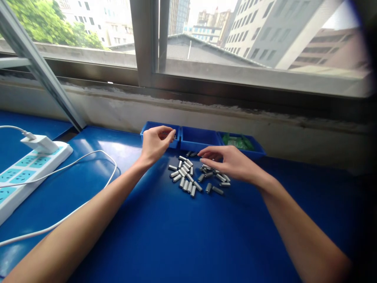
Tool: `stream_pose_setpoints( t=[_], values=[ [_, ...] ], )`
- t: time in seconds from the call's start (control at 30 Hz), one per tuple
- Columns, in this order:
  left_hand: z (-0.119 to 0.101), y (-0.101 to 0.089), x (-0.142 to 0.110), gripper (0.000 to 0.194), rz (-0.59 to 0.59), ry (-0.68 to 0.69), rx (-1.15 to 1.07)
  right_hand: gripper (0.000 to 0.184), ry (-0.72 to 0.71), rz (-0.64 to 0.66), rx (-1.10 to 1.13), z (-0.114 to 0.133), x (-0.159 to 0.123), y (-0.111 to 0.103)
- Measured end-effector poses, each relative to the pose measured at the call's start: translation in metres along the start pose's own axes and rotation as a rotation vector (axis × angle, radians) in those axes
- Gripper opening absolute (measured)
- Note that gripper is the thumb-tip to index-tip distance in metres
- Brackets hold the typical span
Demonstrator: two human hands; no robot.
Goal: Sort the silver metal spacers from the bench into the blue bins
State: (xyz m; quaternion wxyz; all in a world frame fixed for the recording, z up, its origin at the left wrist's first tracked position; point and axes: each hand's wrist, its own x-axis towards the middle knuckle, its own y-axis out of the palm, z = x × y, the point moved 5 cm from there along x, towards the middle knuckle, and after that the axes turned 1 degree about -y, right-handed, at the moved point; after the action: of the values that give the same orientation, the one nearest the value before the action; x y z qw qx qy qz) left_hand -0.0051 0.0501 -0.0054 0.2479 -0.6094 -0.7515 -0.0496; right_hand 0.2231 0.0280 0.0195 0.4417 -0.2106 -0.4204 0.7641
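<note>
My left hand [156,144] is over the front of the left blue bin [147,125], thumb and fingers closed in a pinch. Whatever it may hold is too small to make out. My right hand [228,160] hovers above the right part of a loose pile, with a gap between thumb and fingers and nothing visible in it. The pile is of short metal cylinders that look like standoffs: bright silver ones [185,169] on the left, darker grey ones [208,188] on the right. My right hand hides some of the darker ones.
Beside the left bin stand a middle blue bin [200,135] and a right bin [257,147] with green-and-clear plastic packaging [237,141]. A white power strip [29,167] with a plugged-in charger [44,143] and a loose white cable [100,151] lies left. Behind is a window ledge.
</note>
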Motion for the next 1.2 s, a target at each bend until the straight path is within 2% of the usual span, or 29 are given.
stream_pose_setpoints(
  t=[0.1, 0.2, 0.3, 0.37, 0.6, 0.7, 0.8, 0.93, 1.07, 1.2],
  values=[
    [-0.011, 0.017, -0.009, 0.020, 0.188, 0.152, 0.083, 0.021, 0.014, 0.038, -0.063, -0.004, -0.003, -0.007],
    [-0.021, 0.033, -0.020, 0.016, 0.378, 0.321, 0.183, 0.013, 0.018, 0.129, -0.110, -0.006, -0.008, -0.007],
    [-0.028, 0.043, -0.030, 0.016, 0.481, 0.439, 0.288, 0.010, 0.035, 0.174, -0.186, -0.006, -0.010, -0.002],
    [-0.031, 0.046, -0.034, 0.018, 0.519, 0.464, 0.327, 0.010, 0.045, 0.163, -0.245, -0.004, -0.010, 0.002],
    [-0.033, 0.047, -0.035, 0.018, 0.535, 0.471, 0.331, 0.008, 0.055, 0.096, -0.346, 0.002, -0.007, 0.017],
    [-0.033, 0.047, -0.035, 0.019, 0.537, 0.473, 0.332, 0.012, 0.038, 0.079, -0.333, 0.001, -0.003, 0.022],
    [-0.033, 0.047, -0.035, 0.019, 0.536, 0.472, 0.328, 0.017, 0.021, 0.048, -0.240, 0.000, 0.000, 0.022],
    [-0.033, 0.044, -0.033, 0.019, 0.515, 0.463, 0.324, 0.013, 0.036, 0.013, -0.097, -0.005, 0.001, 0.016],
    [-0.033, 0.041, -0.030, 0.018, 0.489, 0.449, 0.325, 0.014, 0.028, 0.012, -0.118, -0.006, 0.000, 0.015],
    [-0.033, 0.040, -0.029, 0.017, 0.493, 0.444, 0.320, 0.025, -0.020, -0.038, -0.196, -0.003, 0.000, 0.020]
  ],
)
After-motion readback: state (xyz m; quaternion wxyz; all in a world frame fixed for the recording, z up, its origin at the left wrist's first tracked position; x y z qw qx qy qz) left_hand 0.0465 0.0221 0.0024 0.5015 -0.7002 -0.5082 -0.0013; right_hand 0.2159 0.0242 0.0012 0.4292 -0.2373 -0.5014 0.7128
